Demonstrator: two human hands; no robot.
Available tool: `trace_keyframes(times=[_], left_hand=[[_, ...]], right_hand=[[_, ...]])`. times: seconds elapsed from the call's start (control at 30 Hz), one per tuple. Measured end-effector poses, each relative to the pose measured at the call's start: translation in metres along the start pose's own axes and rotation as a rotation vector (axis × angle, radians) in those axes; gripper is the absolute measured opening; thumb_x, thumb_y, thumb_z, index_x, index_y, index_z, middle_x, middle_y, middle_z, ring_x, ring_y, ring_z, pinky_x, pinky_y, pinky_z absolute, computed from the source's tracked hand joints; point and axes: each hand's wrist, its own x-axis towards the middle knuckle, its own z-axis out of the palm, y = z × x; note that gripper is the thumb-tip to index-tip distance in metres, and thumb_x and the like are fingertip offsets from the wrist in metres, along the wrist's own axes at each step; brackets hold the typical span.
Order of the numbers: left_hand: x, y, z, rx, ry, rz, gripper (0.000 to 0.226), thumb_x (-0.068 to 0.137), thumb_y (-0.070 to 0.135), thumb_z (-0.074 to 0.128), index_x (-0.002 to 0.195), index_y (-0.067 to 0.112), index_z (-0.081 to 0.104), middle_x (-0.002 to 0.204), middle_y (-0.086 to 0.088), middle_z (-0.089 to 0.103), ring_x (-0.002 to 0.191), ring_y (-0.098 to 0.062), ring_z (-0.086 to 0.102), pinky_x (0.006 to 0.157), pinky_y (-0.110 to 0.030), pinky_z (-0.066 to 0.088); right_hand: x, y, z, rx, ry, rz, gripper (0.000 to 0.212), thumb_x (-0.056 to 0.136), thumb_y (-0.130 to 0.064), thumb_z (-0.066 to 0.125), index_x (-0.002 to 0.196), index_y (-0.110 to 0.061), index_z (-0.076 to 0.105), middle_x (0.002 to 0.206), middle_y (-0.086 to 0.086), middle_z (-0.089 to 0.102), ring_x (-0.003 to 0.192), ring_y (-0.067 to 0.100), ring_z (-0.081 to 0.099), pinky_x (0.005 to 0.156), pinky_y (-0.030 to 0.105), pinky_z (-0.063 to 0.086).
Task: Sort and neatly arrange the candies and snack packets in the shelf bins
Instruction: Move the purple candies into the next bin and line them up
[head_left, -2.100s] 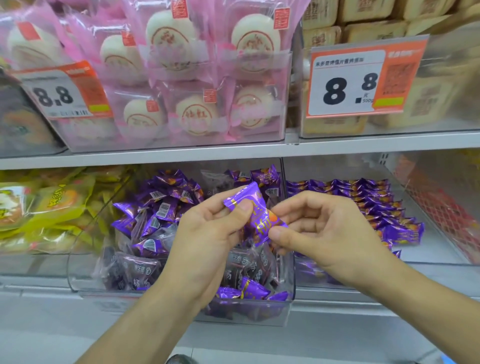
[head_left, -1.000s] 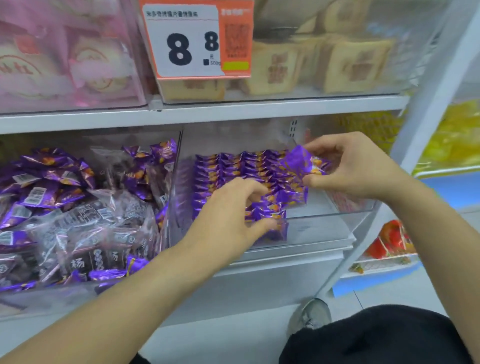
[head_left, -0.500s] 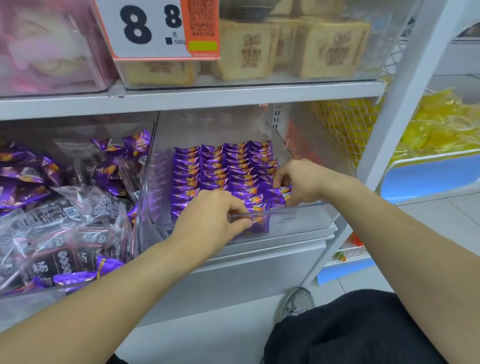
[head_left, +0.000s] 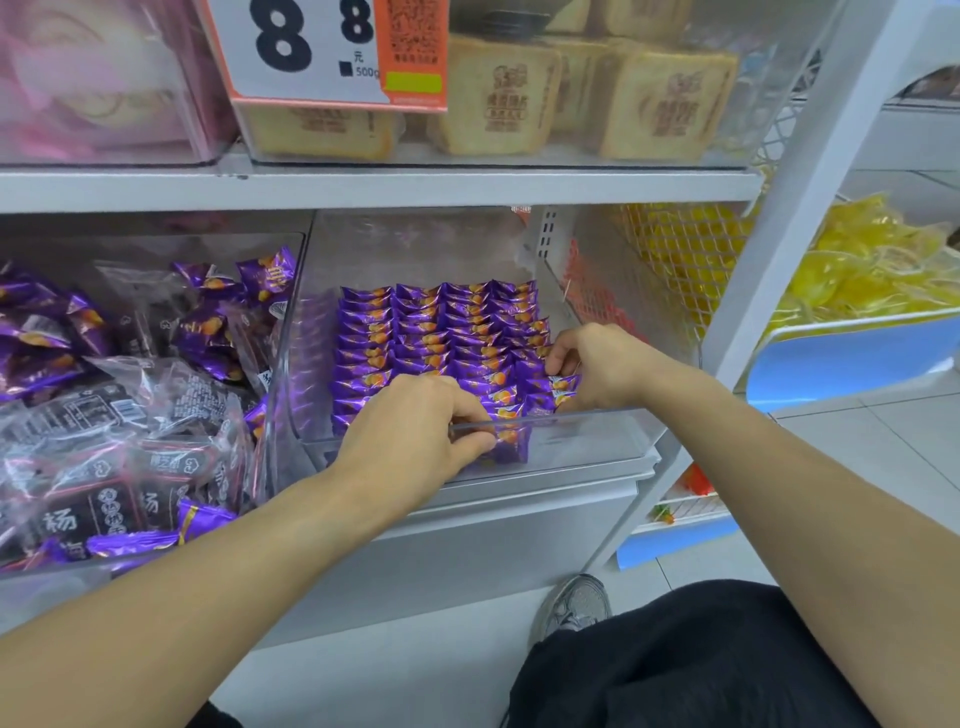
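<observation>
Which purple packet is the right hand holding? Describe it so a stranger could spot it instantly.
Find the clear bin under the orange price tag, filled with tidy rows of purple packets. At the front right end of those rows, the right hand pinches one packet. Unlike its neighbours, it sits between fingertips.

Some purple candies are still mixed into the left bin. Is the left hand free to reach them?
Probably not yet: the left hand grips a purple candy in the right bin.
</observation>
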Motion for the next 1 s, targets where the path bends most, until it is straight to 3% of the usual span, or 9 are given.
trace_keyframes(times=[0.33,0.6,0.83,1.0], left_hand=[[0.000,-0.002,0.000,-0.021,-0.002,0.021,0.004,0.082,0.035,0.076,0.084,0.033,0.077,0.078,0.012,0.065,0.077,-0.009,0.062,0.072,-0.039,0.054],[0.000,-0.001,0.000,-0.008,0.002,0.023,0.004,0.082,0.035,0.076,0.085,0.033,0.077,0.078,0.013,0.065,0.075,-0.007,0.062,0.073,-0.038,0.054],[-0.001,0.001,-0.001,0.006,0.003,0.025,0.006,0.083,0.036,0.075,0.086,0.032,0.077,0.079,0.013,0.065,0.077,-0.008,0.062,0.074,-0.039,0.055],[-0.001,0.001,-0.002,0.006,0.001,0.023,0.006,0.083,0.036,0.075,0.086,0.032,0.077,0.079,0.013,0.065,0.077,-0.008,0.063,0.074,-0.038,0.055]], right_hand=[[0.001,0.002,-0.002,0.042,0.015,-0.006,0.039,0.060,-0.021,0.093,0.094,-0.020,0.072,0.095,0.002,0.072,0.087,0.014,0.065,0.076,0.027,0.052],[-0.004,-0.004,-0.010,-0.007,0.025,-0.033,0.027,0.059,-0.025,0.095,0.078,-0.020,0.075,0.063,-0.009,0.059,0.061,0.007,0.053,0.052,0.017,0.039],[-0.005,0.001,-0.009,0.031,0.017,-0.033,0.023,0.063,-0.019,0.093,0.082,-0.020,0.079,0.071,-0.001,0.069,0.065,0.010,0.059,0.055,0.014,0.040],[-0.010,0.001,-0.014,0.084,0.016,-0.029,0.020,0.065,-0.018,0.092,0.080,-0.022,0.079,0.069,-0.006,0.070,0.063,0.006,0.061,0.056,0.007,0.043]])
